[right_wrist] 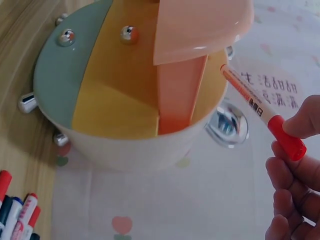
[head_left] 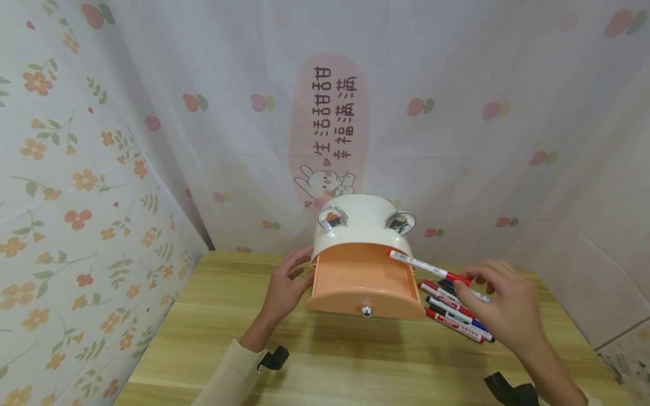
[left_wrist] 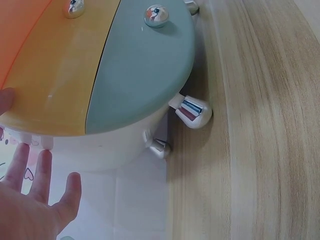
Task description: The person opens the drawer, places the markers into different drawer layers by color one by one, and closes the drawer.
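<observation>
A white rounded drawer box (head_left: 359, 223) stands on the table with its orange top drawer (head_left: 360, 275) pulled out; the part of the drawer's inside that shows holds nothing. My left hand (head_left: 286, 288) rests against the box's left side; in the left wrist view its thumb touches the front edge and the other fingers are fairly straight. Between thumb and fingers, my right hand (head_left: 508, 307) pinches a red-and-white marker (head_left: 424, 264) by its red cap. The marker's far end is over the drawer's right edge. Lower down are a yellow drawer (left_wrist: 60, 85) and a teal drawer (left_wrist: 145, 75), both pushed in.
Several markers (head_left: 454, 321) with red, blue and black parts lie in a pile right of the box, below the right hand. Silver knobs and round metallic fittings (head_left: 400, 222) stick out from the box. A patterned curtain (head_left: 244, 146) hangs behind the wooden table (head_left: 213, 316).
</observation>
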Tool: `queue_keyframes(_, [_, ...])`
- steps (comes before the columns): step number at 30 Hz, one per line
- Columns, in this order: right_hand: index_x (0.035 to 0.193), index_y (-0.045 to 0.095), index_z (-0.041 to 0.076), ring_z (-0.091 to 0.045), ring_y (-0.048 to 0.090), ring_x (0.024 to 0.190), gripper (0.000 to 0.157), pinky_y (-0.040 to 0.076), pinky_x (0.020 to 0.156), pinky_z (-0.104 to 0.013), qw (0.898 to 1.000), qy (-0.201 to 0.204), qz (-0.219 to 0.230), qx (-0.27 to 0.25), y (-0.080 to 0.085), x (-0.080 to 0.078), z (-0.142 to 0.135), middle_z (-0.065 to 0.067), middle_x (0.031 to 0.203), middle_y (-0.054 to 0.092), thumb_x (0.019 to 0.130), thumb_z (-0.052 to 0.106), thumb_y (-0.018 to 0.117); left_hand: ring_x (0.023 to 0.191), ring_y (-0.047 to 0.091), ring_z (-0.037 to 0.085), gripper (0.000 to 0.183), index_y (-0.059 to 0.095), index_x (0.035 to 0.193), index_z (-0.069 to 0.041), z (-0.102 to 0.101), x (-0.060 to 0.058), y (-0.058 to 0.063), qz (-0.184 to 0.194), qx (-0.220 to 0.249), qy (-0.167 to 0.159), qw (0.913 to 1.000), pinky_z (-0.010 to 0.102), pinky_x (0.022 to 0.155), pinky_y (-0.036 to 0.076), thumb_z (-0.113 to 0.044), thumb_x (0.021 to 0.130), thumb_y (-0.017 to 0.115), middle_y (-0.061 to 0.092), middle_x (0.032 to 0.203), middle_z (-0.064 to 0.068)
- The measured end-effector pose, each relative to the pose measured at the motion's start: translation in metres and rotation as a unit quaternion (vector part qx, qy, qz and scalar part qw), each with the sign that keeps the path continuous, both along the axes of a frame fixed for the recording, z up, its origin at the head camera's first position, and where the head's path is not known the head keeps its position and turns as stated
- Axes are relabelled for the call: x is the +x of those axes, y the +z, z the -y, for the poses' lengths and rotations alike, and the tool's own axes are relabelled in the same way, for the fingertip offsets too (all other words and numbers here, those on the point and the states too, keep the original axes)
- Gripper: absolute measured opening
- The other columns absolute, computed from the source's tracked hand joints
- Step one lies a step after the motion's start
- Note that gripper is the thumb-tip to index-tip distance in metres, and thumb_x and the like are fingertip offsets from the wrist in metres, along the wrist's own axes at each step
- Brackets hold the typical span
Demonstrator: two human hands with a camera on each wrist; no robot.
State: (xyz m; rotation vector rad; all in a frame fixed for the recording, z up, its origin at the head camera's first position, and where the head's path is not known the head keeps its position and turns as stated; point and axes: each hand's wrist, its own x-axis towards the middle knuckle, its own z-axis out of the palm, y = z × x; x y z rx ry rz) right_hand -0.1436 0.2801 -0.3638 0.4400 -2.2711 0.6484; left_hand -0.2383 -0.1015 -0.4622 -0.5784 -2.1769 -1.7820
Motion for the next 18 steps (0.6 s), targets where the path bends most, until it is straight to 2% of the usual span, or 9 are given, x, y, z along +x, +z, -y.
queue_keyframes(12, [0.084, 0.071, 0.024, -0.003, 0.042, 0.075, 0.019, 0.035, 0.060, -0.019, 0.998, 0.055, -0.004, 0.033, 0.020, -0.024, 0.029, 0.017, 0.082, 0.059, 0.073, 0.012, 0.081, 0.122, 0.055, 0.019, 0.051, 0.057, 0.138, -0.030, 0.000, 0.002, 0.001, 0.005, -0.010, 0.006, 0.9999, 0.053, 0.098, 0.047, -0.030, 0.090, 0.073, 0.053, 0.137, -0.007])
queue_keyframes(18, [0.086, 0.072, 0.024, -0.005, 0.048, 0.080, 0.014, 0.042, 0.058, -0.024, 0.996, 0.070, 0.006, 0.056, 0.028, -0.036, 0.042, 0.014, 0.088, 0.063, 0.075, 0.018, 0.079, 0.122, 0.055, 0.019, 0.050, 0.057, 0.137, -0.029, 0.000, 0.001, 0.000, 0.003, -0.013, 0.010, 0.9999, 0.050, 0.097, 0.049, -0.027, 0.090, 0.073, 0.053, 0.136, -0.007])
